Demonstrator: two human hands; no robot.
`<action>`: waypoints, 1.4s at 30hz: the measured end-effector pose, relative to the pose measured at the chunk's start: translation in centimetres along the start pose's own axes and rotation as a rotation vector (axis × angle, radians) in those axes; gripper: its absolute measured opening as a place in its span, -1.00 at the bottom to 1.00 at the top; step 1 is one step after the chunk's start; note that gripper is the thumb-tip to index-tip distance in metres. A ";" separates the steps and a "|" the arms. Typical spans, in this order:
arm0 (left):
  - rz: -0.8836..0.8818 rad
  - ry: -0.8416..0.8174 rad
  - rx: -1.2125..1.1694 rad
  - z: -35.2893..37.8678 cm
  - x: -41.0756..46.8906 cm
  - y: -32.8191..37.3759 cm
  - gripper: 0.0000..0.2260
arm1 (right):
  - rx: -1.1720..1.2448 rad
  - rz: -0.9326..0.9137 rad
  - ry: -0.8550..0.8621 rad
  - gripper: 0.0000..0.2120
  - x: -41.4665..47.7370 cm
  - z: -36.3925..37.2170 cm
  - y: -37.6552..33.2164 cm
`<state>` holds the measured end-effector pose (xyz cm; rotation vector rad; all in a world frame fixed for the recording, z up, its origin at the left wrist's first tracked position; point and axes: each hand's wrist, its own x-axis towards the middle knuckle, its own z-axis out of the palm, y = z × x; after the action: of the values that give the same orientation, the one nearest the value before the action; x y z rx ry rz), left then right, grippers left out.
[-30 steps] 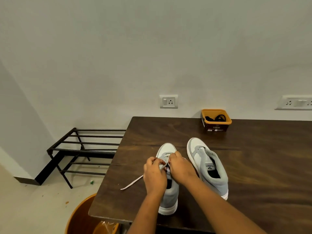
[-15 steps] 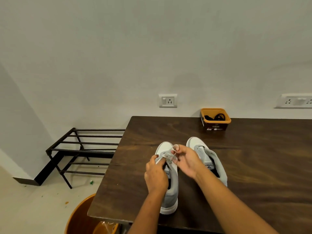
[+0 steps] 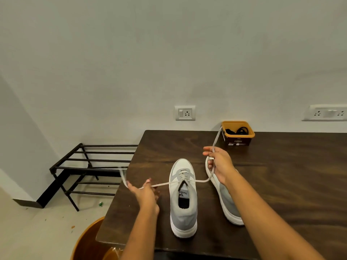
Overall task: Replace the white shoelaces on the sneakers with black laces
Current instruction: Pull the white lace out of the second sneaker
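Two grey and white sneakers stand on the dark wooden table [image 3: 281, 166]. The left sneaker [image 3: 183, 199] points away from me, and its white lace [image 3: 165, 183] runs out of the lower eyelets to both sides. My left hand [image 3: 145, 192] pinches one lace end to the left of the shoe. Raised above the toe of the right sneaker [image 3: 225, 199], my right hand [image 3: 218, 163] grips the other end, which trails up toward the tub. An orange tub [image 3: 238, 133] at the table's back edge holds the black laces [image 3: 237, 130].
A black metal rack [image 3: 90, 166] stands on the floor to the left of the table. An orange bin [image 3: 88, 243] sits below the table's near left corner. Wall sockets [image 3: 185, 113] are above the table's back edge.
Both hands have moved apart from over the left sneaker's tongue, drawing the white lace out sideways through the eyelets. The left sneaker's tongue and opening now show.
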<state>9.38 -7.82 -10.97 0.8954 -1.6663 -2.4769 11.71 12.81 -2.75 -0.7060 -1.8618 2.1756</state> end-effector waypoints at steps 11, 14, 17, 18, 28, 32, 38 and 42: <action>0.100 -0.453 0.901 1.1 -2.6 -0.1 -0.61 | -0.923 -0.098 -0.165 -0.45 0.8 1.6 5.3; 0.330 -0.427 1.138 2.4 -3.4 -1.0 -0.66 | -1.032 -0.193 -0.248 -0.65 -0.6 1.9 6.0; 0.505 -0.336 1.181 2.9 -4.0 -1.4 -0.75 | -1.153 -0.242 -0.219 -0.64 -1.6 2.3 6.6; 0.541 -0.306 1.196 2.9 -4.3 -1.5 -0.77 | -1.175 -0.264 -0.200 -0.62 -1.8 2.5 6.8; 0.604 -0.171 1.154 2.7 -4.4 -2.3 -0.77 | -1.060 -0.221 -0.090 -0.70 -1.8 2.1 7.4; 0.555 -0.163 1.108 2.6 -4.2 -2.5 -0.78 | -1.088 -0.221 -0.116 -0.66 -1.7 2.2 7.3; 0.586 -0.193 1.092 2.1 -4.2 -2.5 -0.78 | -1.311 -0.342 -0.169 -0.73 -2.4 3.9 7.0; 0.587 -0.197 1.098 2.1 -4.0 -2.8 -0.78 | -1.317 -0.380 -0.136 -0.87 -2.5 4.8 7.2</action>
<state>12.47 -3.54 -11.01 0.0565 -2.8328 -1.2036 12.70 6.10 -8.65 -0.2666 -3.0401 0.5686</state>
